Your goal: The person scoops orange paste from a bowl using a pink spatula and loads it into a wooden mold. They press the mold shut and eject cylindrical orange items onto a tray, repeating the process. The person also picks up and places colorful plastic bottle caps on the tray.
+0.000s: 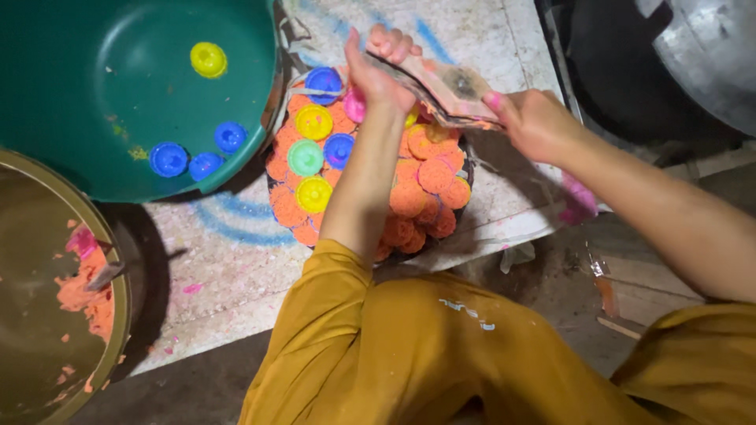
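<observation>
Orange powder cakes (421,185), round and grainy with scalloped edges, filled the dark round tray (466,169), and you held the flat board (450,88) just above that tray's far edge. Your left hand (379,69) gripped the board's far end, fingers curled over its top, while your right hand (535,122) clasped its near end, fingertips stained pink. That board looked thin and stiff, brownish and smeared, with a frayed, layered edge. On the tray's left half sat small plastic moulds (313,122), smooth and ridged like little cups, in yellow, blue, green and pink, resting on the cakes. Left of the tray stood a wide green basin (63,94), glossy plastic, holding three blue moulds and one yellow one. Nearer to you than the basin, well left of the tray, a brass-coloured metal pan (31,260) held clumps of orange and pink powder. Under the tray the floor (236,267) was rough, pale and dusted with blue and pink streaks. Your mustard-yellow sleeves reached towards the tray from below.
</observation>
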